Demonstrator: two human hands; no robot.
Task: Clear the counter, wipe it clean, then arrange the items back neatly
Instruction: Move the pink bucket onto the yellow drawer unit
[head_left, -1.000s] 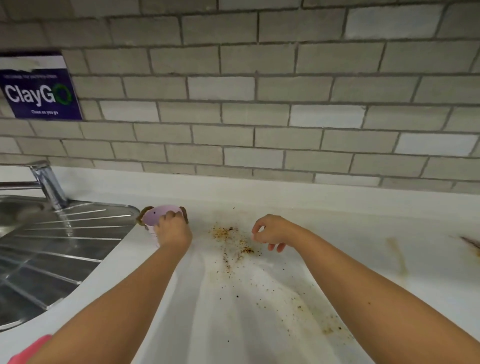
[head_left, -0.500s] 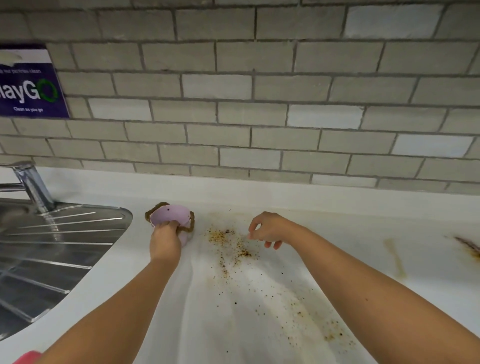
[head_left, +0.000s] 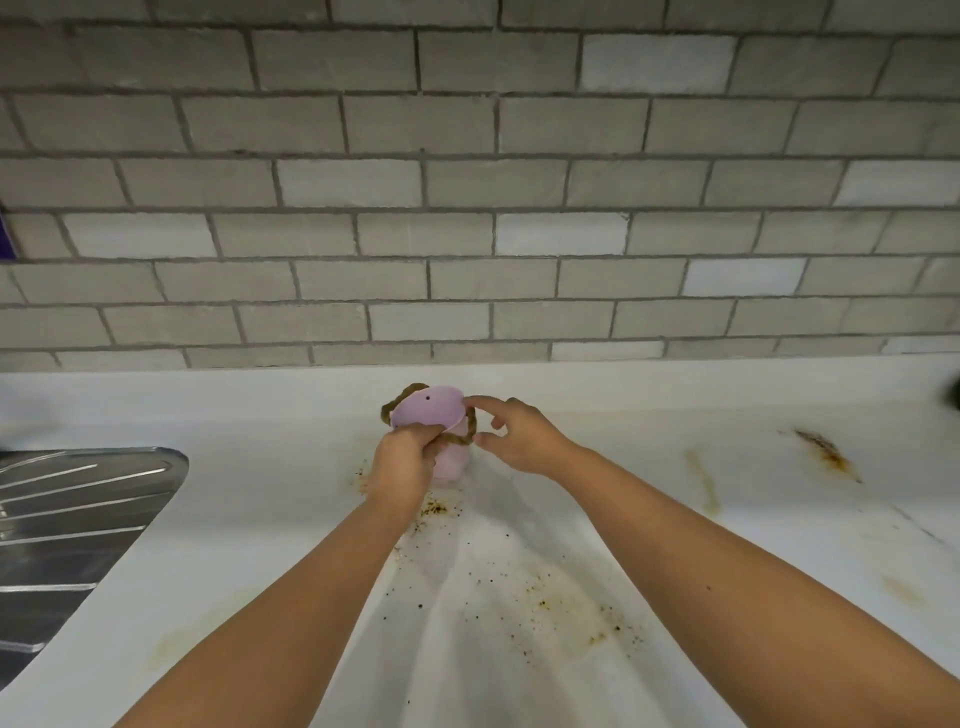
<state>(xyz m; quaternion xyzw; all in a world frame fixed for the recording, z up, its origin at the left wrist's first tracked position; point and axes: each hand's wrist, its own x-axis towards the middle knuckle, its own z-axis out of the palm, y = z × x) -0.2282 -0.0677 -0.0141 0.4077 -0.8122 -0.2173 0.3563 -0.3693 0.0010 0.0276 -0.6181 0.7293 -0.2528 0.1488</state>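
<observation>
Pink cup (head_left: 451, 460) sits near the back edge of the table (head_left: 249, 530), tilted, top face toward us; we can't tell if its base touches the table; a brown cord (head_left: 464, 437) loops round its rim.

Left hand (head_left: 402, 465) is on the cup's near-left side; grip closed, fingers curled over the rim and cord, holding the cup.

Right hand (head_left: 522, 439) is just right of the cup; grip spread, forefinger straight and touching the cup's right rim, thumb apart below it near the cord, other fingers loosely curled; it has hold of nothing.

Brown crumbs (head_left: 436, 508) lie just in front of the cup, under the left wrist; finer specks scatter further toward us, between the forearms.

Steel drainboard (head_left: 78, 525) is well left of the cup; a rusty stain (head_left: 826, 454) is well right of it, with a yellowish streak (head_left: 702, 483) between the stain and the cup.

Grey tiled wall (head_left: 467, 208) rises behind the cup.
</observation>
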